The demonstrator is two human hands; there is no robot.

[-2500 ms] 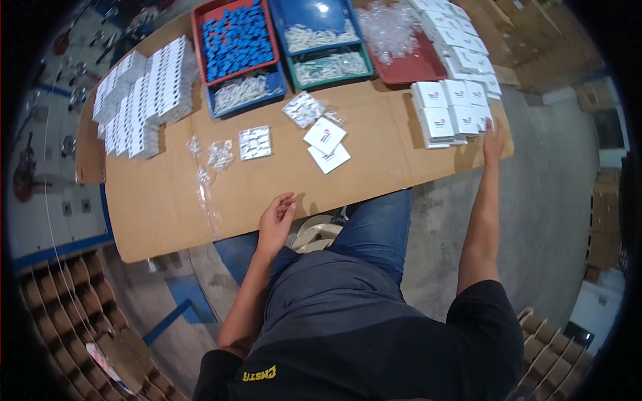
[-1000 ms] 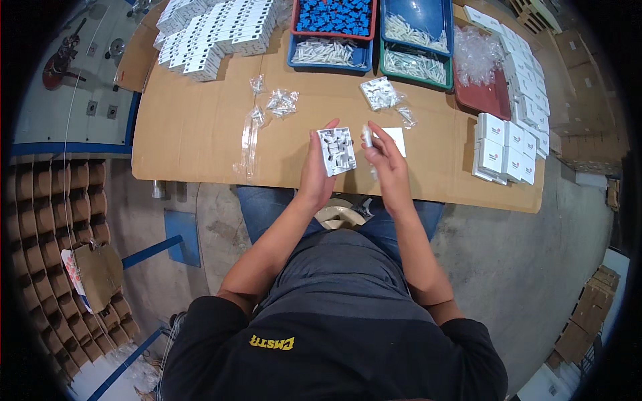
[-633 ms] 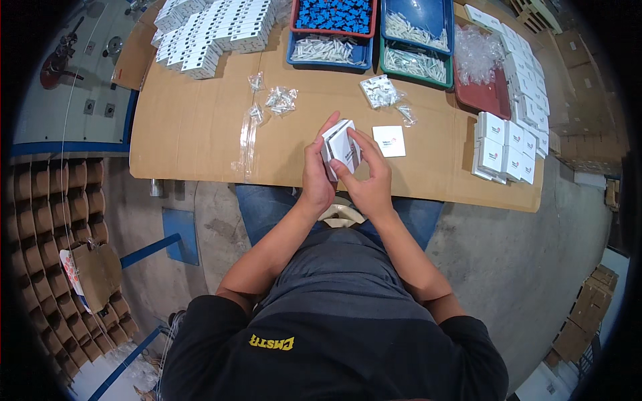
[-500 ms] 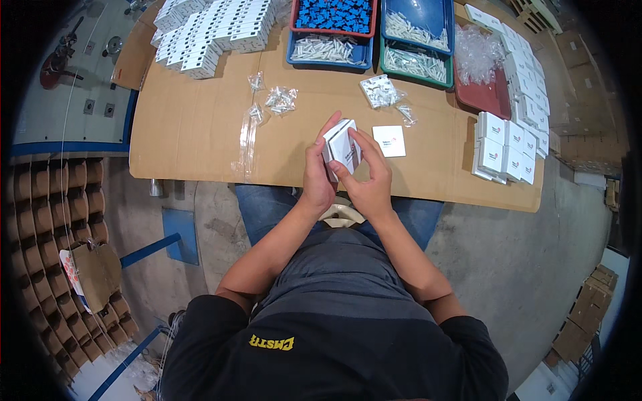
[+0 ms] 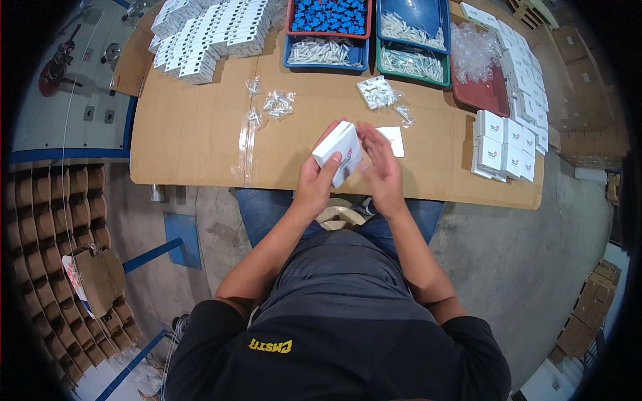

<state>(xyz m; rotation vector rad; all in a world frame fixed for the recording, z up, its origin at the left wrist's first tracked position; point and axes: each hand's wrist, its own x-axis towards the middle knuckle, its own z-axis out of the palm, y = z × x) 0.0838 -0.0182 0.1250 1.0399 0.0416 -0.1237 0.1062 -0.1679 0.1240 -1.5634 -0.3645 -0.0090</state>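
Observation:
My left hand (image 5: 314,184) is closed around a small square white box (image 5: 345,150) with a printed face, held tilted above the table's near edge. Just to its right, my right hand (image 5: 384,175) has its fingers stretched out, close beside the box and not gripping it. Partly covered by the right hand, a flat white square piece (image 5: 396,140) with a small print lies on the cardboard. Beyond it rest a white square part (image 5: 376,92) in clear plastic and a small clear bag (image 5: 404,115) of white pieces.
Small clear bags (image 5: 278,103) lie left of centre on the cardboard-covered table (image 5: 194,144). Rows of white boxes (image 5: 221,37) stand far left. Trays of blue parts (image 5: 329,17) and white plugs (image 5: 413,61) sit at the back. A red tray (image 5: 487,93) and stacked white boxes (image 5: 491,154) are at right.
My right hand has let go of the white box and opened to the right. The box now stays in my left hand, turned so its printed face shows more.

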